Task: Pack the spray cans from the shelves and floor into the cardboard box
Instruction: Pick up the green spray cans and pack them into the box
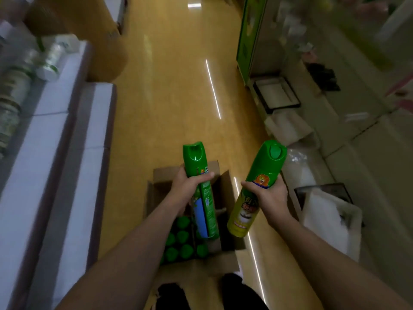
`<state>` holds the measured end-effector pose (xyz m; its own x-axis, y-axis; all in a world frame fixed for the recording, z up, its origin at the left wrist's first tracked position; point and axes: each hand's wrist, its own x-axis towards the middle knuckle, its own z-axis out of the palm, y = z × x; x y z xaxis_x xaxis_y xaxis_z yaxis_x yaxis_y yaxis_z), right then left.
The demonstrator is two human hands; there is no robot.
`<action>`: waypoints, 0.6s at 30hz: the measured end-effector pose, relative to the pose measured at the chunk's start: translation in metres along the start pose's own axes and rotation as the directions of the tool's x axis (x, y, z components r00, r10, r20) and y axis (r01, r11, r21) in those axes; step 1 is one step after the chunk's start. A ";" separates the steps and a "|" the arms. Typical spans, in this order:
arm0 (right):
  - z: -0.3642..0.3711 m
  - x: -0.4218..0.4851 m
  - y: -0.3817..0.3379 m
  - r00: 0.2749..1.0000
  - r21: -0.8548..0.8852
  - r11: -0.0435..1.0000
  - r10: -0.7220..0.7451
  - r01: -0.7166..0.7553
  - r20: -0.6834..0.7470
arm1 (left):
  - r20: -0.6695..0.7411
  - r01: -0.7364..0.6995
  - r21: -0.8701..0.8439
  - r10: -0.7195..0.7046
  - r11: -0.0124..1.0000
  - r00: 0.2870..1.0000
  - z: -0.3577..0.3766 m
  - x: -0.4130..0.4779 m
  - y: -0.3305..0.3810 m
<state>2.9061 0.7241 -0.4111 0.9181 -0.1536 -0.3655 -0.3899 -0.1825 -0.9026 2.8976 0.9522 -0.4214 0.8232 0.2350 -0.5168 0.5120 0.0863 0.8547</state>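
Note:
My left hand [186, 190] grips a tall green spray can [200, 193] with a blue label panel, held upright above the open cardboard box [165, 175] on the floor. My right hand [269, 199] grips a second spray can [257, 189], green at the top and yellow at the bottom, tilted to the right just beyond the box's right side. Several green spray-can caps [180, 243] stand packed inside the box, below my left forearm.
White shelves [51, 135] run along the left with pale bottles and tubs [48, 63] on them. Cardboard boxes [102, 45] stand at the far left. On the right lie white bags [328, 211], black-framed trays [276, 95] and a green display stand [248, 34]. The yellow floor aisle [178, 86] stretches ahead.

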 end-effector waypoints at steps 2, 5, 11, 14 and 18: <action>0.002 0.008 0.035 0.997 -0.018 0.998 0.062 -0.063 -0.039 | -0.006 0.072 0.007 -0.072 0.997 0.997 0.011 0.016 -0.037; 0.008 0.014 0.086 0.988 -0.046 0.991 0.123 -0.128 -0.093 | 0.000 0.110 0.027 -0.110 0.994 0.994 0.025 0.030 -0.093; 0.025 0.027 0.175 0.977 -0.109 0.980 0.152 -0.169 -0.150 | -0.048 0.213 0.079 -0.210 0.974 0.977 0.044 0.055 -0.210; 0.033 0.034 0.208 0.976 -0.120 0.977 0.158 -0.176 -0.148 | -0.049 0.255 0.115 -0.251 0.960 0.967 0.045 0.061 -0.255; 0.047 0.044 0.243 0.979 -0.152 0.974 0.149 -0.169 -0.136 | -0.010 0.226 0.205 -0.229 0.952 0.973 0.048 0.066 -0.301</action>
<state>2.8554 0.7185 -0.6574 0.8313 -0.3101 -0.4612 -0.5458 -0.2989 -0.7828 2.8098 0.8951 -0.7157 0.6815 0.2189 -0.6983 0.7240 -0.0629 0.6869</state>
